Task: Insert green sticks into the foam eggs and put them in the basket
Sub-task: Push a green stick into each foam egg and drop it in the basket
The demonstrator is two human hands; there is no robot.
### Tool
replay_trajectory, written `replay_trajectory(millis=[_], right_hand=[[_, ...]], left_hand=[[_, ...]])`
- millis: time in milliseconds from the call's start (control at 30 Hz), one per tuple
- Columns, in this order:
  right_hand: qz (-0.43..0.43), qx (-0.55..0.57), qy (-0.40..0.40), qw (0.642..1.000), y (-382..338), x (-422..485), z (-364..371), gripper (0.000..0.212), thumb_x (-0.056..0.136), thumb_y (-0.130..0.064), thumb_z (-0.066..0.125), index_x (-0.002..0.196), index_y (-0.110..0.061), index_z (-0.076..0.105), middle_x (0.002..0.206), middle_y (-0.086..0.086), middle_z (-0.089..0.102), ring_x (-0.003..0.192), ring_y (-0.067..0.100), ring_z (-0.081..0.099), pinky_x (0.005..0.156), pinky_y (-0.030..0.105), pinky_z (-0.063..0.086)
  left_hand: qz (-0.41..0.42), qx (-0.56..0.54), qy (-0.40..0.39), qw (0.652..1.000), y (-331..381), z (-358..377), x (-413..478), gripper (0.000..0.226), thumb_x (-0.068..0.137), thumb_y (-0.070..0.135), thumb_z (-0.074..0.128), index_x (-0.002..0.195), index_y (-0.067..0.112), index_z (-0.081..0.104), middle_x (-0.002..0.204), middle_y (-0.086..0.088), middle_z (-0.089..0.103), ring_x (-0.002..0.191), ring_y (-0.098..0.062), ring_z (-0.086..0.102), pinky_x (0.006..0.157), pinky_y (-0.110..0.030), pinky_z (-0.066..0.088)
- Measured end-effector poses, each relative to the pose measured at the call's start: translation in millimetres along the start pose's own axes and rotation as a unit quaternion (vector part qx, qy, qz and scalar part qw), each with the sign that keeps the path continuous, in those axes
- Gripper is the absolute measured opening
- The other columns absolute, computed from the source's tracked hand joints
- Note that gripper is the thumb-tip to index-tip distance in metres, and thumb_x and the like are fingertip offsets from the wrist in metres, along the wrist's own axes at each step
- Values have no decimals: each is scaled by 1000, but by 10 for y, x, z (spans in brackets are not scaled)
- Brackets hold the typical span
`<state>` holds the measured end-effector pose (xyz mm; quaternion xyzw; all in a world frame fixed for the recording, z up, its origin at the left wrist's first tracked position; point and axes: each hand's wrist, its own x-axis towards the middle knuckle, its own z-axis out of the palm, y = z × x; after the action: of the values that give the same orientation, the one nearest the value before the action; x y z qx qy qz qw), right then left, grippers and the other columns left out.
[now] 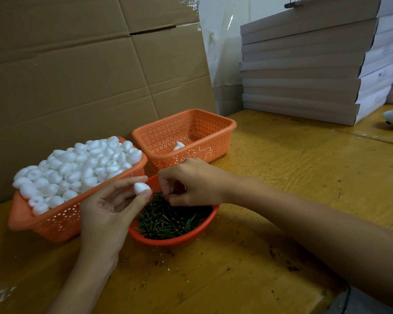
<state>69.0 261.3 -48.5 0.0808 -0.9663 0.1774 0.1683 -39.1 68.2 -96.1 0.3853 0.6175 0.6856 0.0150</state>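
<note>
1. The left hand is palm up, just in front of the bowl. Its thumb and fingertips pinch one white foam egg above the bowl's near-left rim.
2. The right hand hangs over the bowl with its fingers curled and its fingertips down among the green sticks. Whether it grips a stick cannot be told.
3. The sticks lie in a loose heap that fills the red bowl, which stands on the desk.
4. The left basket is orange and perforated, just left of the bowl. It is piled above its rim with the egg heap.
5. The rear basket is also orange and stands just behind the bowl, beside the left basket. One lone egg lies inside near its front wall; any stick in that egg is hidden.
6. Cardboard stands behind the baskets. Flat boxes are stacked at the desk's far right.
</note>
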Motion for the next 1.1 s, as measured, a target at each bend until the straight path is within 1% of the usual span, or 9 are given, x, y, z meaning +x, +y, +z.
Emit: replay_trajectory(millis=[167,267,367,500,600,700,867,1033,1100], right_hand=[[2,-6,4,1000,4,2,8,13,87,-20,77,95,-18,67,87,-8,69,82,11,64,78,38,52],[-1,-6,7,1000,6,0,14,13,86,-19,77,95,-17,68,87,-7,69,81,12,64,77,37,51],[-1,-6,9,1000,8,0,16,13,86,-19,77,94,-17,68,85,-8,68,80,10,62,76,35,51],[-2,-4,4,1000,8,1,15,12,86,-19,77,94,-18,67,86,-9,68,81,11,63,76,36,51],[-2,-7,6,1000,11,4,18,13,86,-20,77,94,-18,67,87,-8,68,82,13,65,77,37,51],[-1,-8,5,1000,13,4,20,13,86,-20,77,95,-19,67,87,-9,68,82,11,64,77,36,51],[-3,-9,3,1000,18,8,23,13,86,-20,77,96,-18,67,89,-8,69,84,13,65,77,35,51],[-9,-13,3,1000,27,12,17,13,87,-20,76,96,-18,67,89,-8,68,83,12,65,76,35,51],[-9,-11,6,1000,31,11,22,13,86,-20,77,95,-18,67,88,-9,68,82,10,64,76,33,50]], left_hand=[[0,-7,6,1000,-12,9,15,31,78,14,86,107,24,83,112,-3,82,108,-21,78,90,-35,64],[-2,-27,-7,1000,14,3,22,28,81,17,83,108,25,81,111,-6,82,104,-25,79,88,-31,64],[0,-31,-11,999,35,8,20,23,84,14,81,106,23,81,112,-8,81,100,-29,80,85,-28,64],[-2,-38,-10,999,48,15,12,23,82,15,80,104,22,81,112,-8,81,101,-30,79,85,-29,64],[1,-16,-11,1000,50,12,4,27,75,19,85,102,24,81,111,-5,82,106,-27,79,90,-36,64],[4,-6,-12,1000,44,15,-2,28,75,17,86,102,23,82,109,-5,82,106,-26,79,92,-40,64],[1,-22,-16,1000,79,24,3,31,74,24,85,105,26,82,111,-5,82,106,-27,79,89,-33,64],[10,-11,-20,1000,63,16,6,29,77,16,84,105,24,81,111,-5,82,106,-26,79,89,-33,64],[17,8,-18,1000,50,27,3,30,78,10,85,105,23,81,109,-2,82,107,-22,79,89,-31,64]])
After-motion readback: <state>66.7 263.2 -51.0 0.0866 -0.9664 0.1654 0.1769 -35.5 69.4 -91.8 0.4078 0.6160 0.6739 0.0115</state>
